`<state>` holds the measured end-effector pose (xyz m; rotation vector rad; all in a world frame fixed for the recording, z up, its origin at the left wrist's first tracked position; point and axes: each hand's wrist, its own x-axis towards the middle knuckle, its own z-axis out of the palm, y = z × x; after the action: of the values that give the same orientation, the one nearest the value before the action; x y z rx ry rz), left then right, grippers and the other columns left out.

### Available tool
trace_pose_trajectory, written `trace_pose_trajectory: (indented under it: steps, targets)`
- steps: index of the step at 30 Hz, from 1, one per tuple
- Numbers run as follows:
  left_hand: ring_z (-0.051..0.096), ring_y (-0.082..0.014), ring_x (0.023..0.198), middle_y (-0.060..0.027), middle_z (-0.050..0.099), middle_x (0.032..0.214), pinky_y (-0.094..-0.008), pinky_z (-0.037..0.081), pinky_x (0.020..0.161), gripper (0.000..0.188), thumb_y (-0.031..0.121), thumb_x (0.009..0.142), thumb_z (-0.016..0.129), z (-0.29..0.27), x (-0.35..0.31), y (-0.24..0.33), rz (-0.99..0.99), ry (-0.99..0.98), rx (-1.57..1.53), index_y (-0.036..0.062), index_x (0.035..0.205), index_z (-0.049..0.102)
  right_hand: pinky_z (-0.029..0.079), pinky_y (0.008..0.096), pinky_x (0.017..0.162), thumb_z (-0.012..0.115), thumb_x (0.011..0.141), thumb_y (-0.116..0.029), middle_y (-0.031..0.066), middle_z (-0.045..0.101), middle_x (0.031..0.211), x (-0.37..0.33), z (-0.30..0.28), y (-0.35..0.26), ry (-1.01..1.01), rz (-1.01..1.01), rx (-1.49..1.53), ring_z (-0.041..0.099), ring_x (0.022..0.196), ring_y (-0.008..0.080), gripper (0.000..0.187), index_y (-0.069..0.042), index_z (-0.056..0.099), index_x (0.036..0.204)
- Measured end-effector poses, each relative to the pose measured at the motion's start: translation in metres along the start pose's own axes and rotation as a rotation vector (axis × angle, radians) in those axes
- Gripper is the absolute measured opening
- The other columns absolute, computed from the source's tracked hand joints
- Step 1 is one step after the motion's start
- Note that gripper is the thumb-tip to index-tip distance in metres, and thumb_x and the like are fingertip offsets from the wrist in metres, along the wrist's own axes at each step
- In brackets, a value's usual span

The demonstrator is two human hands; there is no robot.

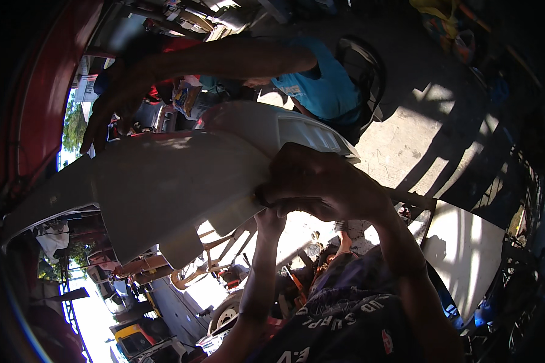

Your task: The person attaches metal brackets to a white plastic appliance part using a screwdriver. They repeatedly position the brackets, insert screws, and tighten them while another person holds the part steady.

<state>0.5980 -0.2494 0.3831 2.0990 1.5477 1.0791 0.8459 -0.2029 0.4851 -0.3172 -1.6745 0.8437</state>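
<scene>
Grey panel (175, 181): raised before the wearer, over the floor. Judged light, fairly stiff, liable to flex or scratch; best held by opposite edges. Right hand (327, 184): fingers curled at the panel's right edge; grip cannot be told. Left hand (270, 219): just below, partly hidden, grip likewise unclear. Obstructions: a co-worker's arm (224, 62) across the far side; a pale shell (239, 118) close behind.

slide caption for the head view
Left hand and right hand close together at the edge of a pale panel, a co-worker in blue beyond.
</scene>
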Motion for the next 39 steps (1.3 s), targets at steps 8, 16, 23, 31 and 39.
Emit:
trace_pose_trajectory:
  steps: [8, 16, 23, 31, 39]
  targets:
    - [0.065, -0.019, 0.099, -0.0083, 0.064, 0.109, -0.0345, 0.054, 0.085, 0.03, 0.009, 0.091, 0.073, 0.018, -0.008, -0.023, -0.08, -0.066, -0.531, 0.0005, 0.116, 0.059, 0.056, 0.0333, 0.067, 0.083, 0.074, -0.009, 0.0038, 0.064, 0.088, 0.002, 0.007, -0.028, 0.117, 0.144, -0.107, 0.067, 0.079, 0.0218, 0.034, -0.011, 0.069, 0.105]
    - [0.061, -0.0137, 0.1, -0.007, 0.061, 0.11, -0.0277, 0.052, 0.088, 0.025, 0.023, 0.104, 0.056, 0.013, 0.02, 0.019, -0.311, -0.174, -1.229, 0.0005, 0.116, 0.055, 0.057, 0.0343, 0.065, 0.08, 0.076, -0.006, 0.0049, 0.065, 0.091, 0.01, 0.014, -0.037, 0.143, 0.172, -0.189, 0.069, 0.076, 0.0236, 0.035, -0.01, 0.067, 0.109]
    - [0.062, -0.0157, 0.103, -0.0075, 0.06, 0.114, -0.0297, 0.053, 0.091, 0.022, 0.012, 0.103, 0.049, 0.017, 0.025, 0.022, -0.362, -0.111, -1.115, 0.0006, 0.121, 0.055, 0.059, 0.0359, 0.069, 0.076, 0.075, 0.003, 0.0068, 0.064, 0.103, 0.013, 0.011, -0.038, 0.101, 0.052, -0.329, 0.069, 0.089, 0.0255, 0.051, -0.013, 0.064, 0.121]
    - [0.059, -0.0204, 0.12, -0.011, 0.06, 0.125, -0.0364, 0.049, 0.103, 0.031, 0.001, 0.101, 0.045, 0.017, 0.05, 0.054, -0.324, -0.049, -1.269, 0.0007, 0.131, 0.052, 0.059, 0.0394, 0.078, 0.074, 0.082, 0.0, 0.0089, 0.062, 0.115, 0.008, 0.003, -0.028, 0.085, 0.071, -0.385, 0.067, 0.101, 0.0278, 0.048, -0.013, 0.062, 0.127]
    - [0.064, -0.0205, 0.109, -0.0101, 0.065, 0.111, -0.0339, 0.054, 0.094, 0.025, -0.005, 0.095, 0.055, 0.023, 0.058, 0.061, -0.265, -0.072, -1.189, -0.001, 0.119, 0.059, 0.06, 0.0407, 0.082, 0.078, 0.082, -0.008, 0.0133, 0.07, 0.114, -0.018, -0.006, -0.02, 0.046, 0.291, -0.418, 0.072, 0.093, 0.0326, 0.054, -0.009, 0.059, 0.132]
